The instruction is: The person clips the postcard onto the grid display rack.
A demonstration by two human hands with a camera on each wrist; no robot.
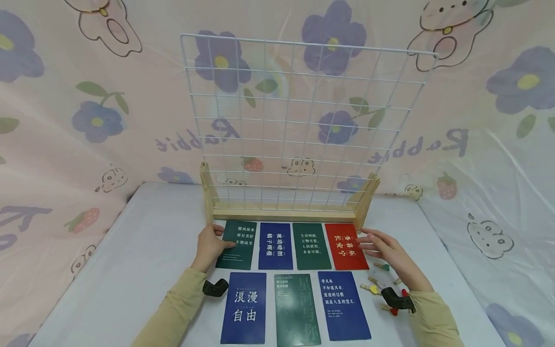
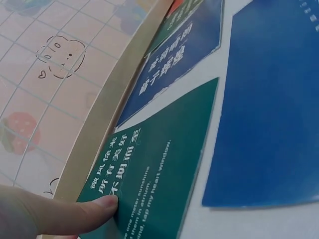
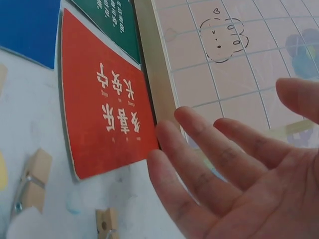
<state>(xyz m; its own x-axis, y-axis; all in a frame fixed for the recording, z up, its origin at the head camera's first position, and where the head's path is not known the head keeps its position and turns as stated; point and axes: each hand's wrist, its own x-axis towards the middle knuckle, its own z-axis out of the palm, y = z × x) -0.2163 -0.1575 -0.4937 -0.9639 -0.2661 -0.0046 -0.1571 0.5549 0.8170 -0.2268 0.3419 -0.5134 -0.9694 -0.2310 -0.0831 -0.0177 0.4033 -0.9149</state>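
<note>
Green card [image 1: 243,258] with white writing lies at the left end of the back row. My left hand [image 1: 211,248] pinches its left side: the thumb [image 2: 97,211] lies on the card's face, while the other fingers are at its edge, mostly hidden in the left wrist view. At the row's right end is a red card [image 1: 344,250] with white characters. My right hand [image 1: 383,246] is beside it, fingers spread and loosely bent, fingertips at its right edge in the head view. Palm and fingers hold nothing in the right wrist view.
Between those cards lie a blue card [image 1: 275,260] and another green card [image 1: 313,262]. Three more, including a blue card [image 1: 244,332], form the front row. Behind stands a white wire grid [image 1: 293,94] on a wooden base [image 1: 282,214]. Small clothespins [image 3: 37,181] lie at right.
</note>
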